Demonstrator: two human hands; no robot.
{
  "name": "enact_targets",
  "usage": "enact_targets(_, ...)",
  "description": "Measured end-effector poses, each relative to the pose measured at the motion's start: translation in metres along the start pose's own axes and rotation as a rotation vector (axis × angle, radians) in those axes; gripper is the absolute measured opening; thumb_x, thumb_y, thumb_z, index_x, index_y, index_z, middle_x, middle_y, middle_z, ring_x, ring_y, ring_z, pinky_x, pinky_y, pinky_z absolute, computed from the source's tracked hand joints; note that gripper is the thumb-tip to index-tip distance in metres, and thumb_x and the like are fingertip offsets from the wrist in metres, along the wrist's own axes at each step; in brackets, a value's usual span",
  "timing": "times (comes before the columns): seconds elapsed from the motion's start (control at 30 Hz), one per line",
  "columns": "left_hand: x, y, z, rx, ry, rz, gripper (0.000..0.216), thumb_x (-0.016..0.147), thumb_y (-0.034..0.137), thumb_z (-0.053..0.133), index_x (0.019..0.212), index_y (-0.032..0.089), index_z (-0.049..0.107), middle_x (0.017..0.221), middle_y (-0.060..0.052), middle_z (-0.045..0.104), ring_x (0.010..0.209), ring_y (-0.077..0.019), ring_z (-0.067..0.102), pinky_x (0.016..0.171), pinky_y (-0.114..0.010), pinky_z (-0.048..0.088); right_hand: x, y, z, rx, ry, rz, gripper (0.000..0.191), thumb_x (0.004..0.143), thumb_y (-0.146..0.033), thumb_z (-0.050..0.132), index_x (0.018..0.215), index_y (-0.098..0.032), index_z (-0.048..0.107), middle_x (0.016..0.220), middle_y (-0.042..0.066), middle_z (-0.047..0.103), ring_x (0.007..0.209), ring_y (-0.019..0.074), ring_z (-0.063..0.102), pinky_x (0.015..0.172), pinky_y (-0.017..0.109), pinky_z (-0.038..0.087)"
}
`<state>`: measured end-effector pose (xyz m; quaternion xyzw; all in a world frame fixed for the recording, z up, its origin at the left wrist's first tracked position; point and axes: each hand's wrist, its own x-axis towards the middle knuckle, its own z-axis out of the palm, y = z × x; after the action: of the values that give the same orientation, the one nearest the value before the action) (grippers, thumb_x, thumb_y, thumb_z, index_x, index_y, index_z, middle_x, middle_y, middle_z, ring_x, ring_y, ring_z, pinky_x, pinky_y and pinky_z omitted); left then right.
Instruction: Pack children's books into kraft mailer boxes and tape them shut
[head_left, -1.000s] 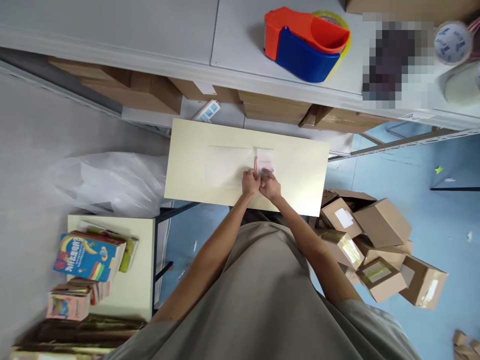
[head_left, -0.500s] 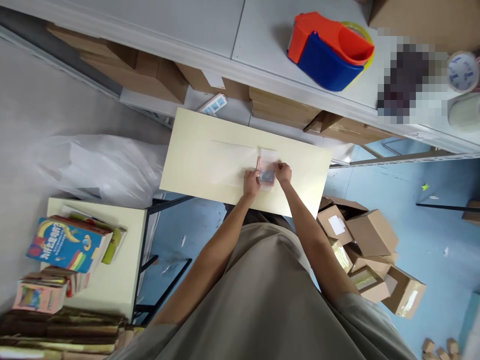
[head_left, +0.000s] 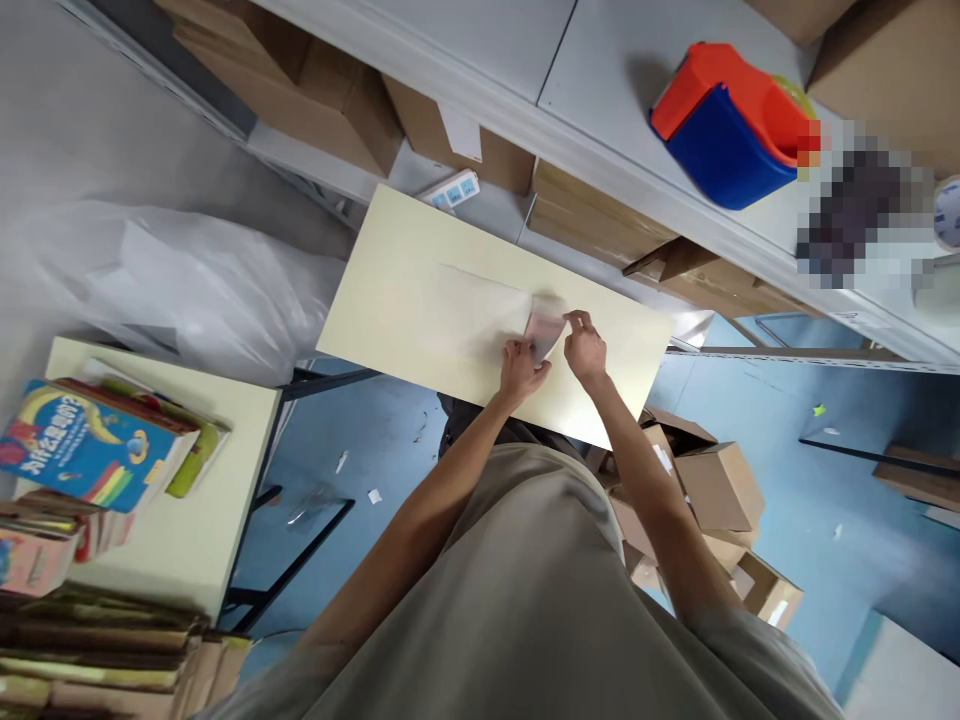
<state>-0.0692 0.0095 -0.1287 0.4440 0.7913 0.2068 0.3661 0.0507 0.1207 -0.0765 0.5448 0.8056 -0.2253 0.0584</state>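
Observation:
On the cream tabletop (head_left: 390, 250) lies a small pink, flat, booklet-like item (head_left: 545, 328) with a greyish patch. Clear film seems to cover it; its exact kind is unclear. A wide, thin translucent sheet (head_left: 472, 310) stretches out to its left. My left hand (head_left: 523, 372) grips the item's lower left edge, thumb and fingers bent around it. At the upper right corner, my right hand (head_left: 586, 346) pinches the item or its film between thumb and index finger. That side looks slightly raised and tilted.
Beyond the table stands a grey shelf (head_left: 480, 45) with an orange and blue tape dispenser (head_left: 731, 130). A power strip (head_left: 454, 190) and cartons sit below. Books (head_left: 97, 440) are stacked at left, beside a large plastic bag (head_left: 210, 280). Cardboard boxes (head_left: 720, 485) are piled at right.
The pink item has turned and its right side now looks lifted. My right hand has moved to its upper right corner, and my left thumb has spread outward. The camera view has rotated.

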Motion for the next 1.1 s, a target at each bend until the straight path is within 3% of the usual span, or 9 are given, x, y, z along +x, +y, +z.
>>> enact_targets(0.13, 0.002, -0.012, -0.002, -0.125, -0.006, 0.021, 0.057, 0.095, 0.029, 0.073, 0.15, 0.014, 0.063, 0.136, -0.02, 0.063, 0.135, -0.0387, 0.055, 0.123, -0.053, 0.044, 0.006, 0.011, -0.017, -0.191, -0.272, -0.302, 0.067, 0.095, -0.005, 0.053, 0.159, -0.027, 0.06, 0.181, 0.008, 0.039, 0.123, 0.0327, 0.075, 0.101, 0.048, 0.065)
enact_targets(0.23, -0.002, -0.021, -0.006, -0.252, -0.009, 0.015, 0.036, 0.104, 0.033, 0.064, 0.132, 0.015, 0.075, 0.122, -0.017, 0.071, 0.132, -0.0365, 0.057, 0.118, -0.049, 0.049, 0.029, 0.019, -0.024, -0.151, -0.273, -0.326, 0.058, 0.097, -0.011, 0.061, 0.153, -0.028, 0.066, 0.176, 0.007, 0.048, 0.116, 0.0304, 0.078, 0.105, 0.048, 0.064)
enact_targets(0.43, -0.026, -0.034, -0.016, -0.462, 0.114, -0.146, 0.042, 0.114, 0.047, 0.052, 0.124, 0.015, 0.078, 0.118, -0.016, 0.075, 0.114, -0.0307, 0.072, 0.103, -0.04, 0.057, 0.083, 0.013, -0.021, 0.212, -0.306, -0.283, 0.046, 0.092, -0.029, 0.083, 0.137, -0.023, 0.076, 0.122, 0.008, 0.082, 0.092, 0.0246, 0.08, 0.09, 0.038, 0.065)
enact_targets(0.53, -0.034, -0.041, -0.019, -0.437, 0.133, -0.248, 0.042, 0.113, 0.048, 0.056, 0.127, 0.014, 0.077, 0.118, -0.017, 0.079, 0.111, -0.0321, 0.076, 0.098, -0.039, 0.059, 0.103, 0.0, -0.009, 0.287, -0.328, -0.2, 0.046, 0.087, -0.033, 0.088, 0.129, -0.019, 0.078, 0.101, 0.007, 0.081, 0.088, 0.0241, 0.077, 0.081, 0.034, 0.062)
enact_targets(0.67, -0.035, -0.053, -0.025, -0.325, 0.053, -0.384, 0.042, 0.113, 0.043, 0.053, 0.099, 0.013, 0.079, 0.102, -0.02, 0.082, 0.1, -0.0327, 0.079, 0.091, -0.039, 0.058, 0.116, -0.024, 0.015, 0.272, -0.221, -0.182, 0.016, 0.094, -0.034, 0.079, 0.093, -0.018, 0.078, 0.09, 0.005, 0.078, 0.087, 0.0231, 0.074, 0.085, 0.034, 0.059)
enact_targets(0.8, -0.032, -0.063, -0.035, -0.325, -0.002, -0.412, 0.042, 0.112, 0.038, 0.054, 0.084, 0.018, 0.077, 0.097, -0.013, 0.084, 0.095, -0.0254, 0.08, 0.089, -0.033, 0.057, 0.112, -0.048, 0.045, 0.158, -0.073, -0.084, 0.011, 0.097, -0.023, 0.07, 0.099, -0.018, 0.079, 0.105, 0.011, 0.081, 0.098, 0.0263, 0.074, 0.096, 0.038, 0.058)
enact_targets(0.93, -0.029, -0.068, -0.053, -0.217, -0.022, -0.418, 0.043, 0.108, 0.048, 0.061, 0.078, 0.02, 0.076, 0.089, -0.012, 0.082, 0.094, -0.0286, 0.079, 0.088, -0.035, 0.057, 0.103, -0.062, 0.062, 0.116, 0.013, -0.003, 0.027, 0.099, -0.017, 0.059, 0.119, -0.017, 0.077, 0.122, 0.017, 0.078, 0.107, 0.029, 0.075, 0.103, 0.044, 0.058)
enact_targets(1.03, -0.019, -0.077, -0.07, -0.154, 0.128, -0.355, 0.041, 0.109, 0.053, 0.058, 0.102, 0.018, 0.079, 0.102, -0.016, 0.081, 0.105, -0.0323, 0.078, 0.099, -0.042, 0.059, 0.092, -0.062, 0.065, 0.133, 0.052, 0.026, 0.041, 0.098, -0.018, 0.06, 0.138, -0.018, 0.068, 0.143, 0.019, 0.067, 0.113, 0.0293, 0.074, 0.103, 0.045, 0.059)
enact_targets(1.1, -0.006, -0.085, -0.081, -0.141, 0.234, -0.184, 0.036, 0.111, 0.04, 0.054, 0.128, 0.016, 0.073, 0.127, -0.019, 0.077, 0.127, -0.0333, 0.072, 0.114, -0.045, 0.055, 0.076, -0.06, 0.066, 0.166, 0.107, 0.045, 0.05, 0.1, -0.022, 0.061, 0.149, -0.018, 0.06, 0.153, 0.021, 0.058, 0.121, 0.0301, 0.072, 0.104, 0.045, 0.06)
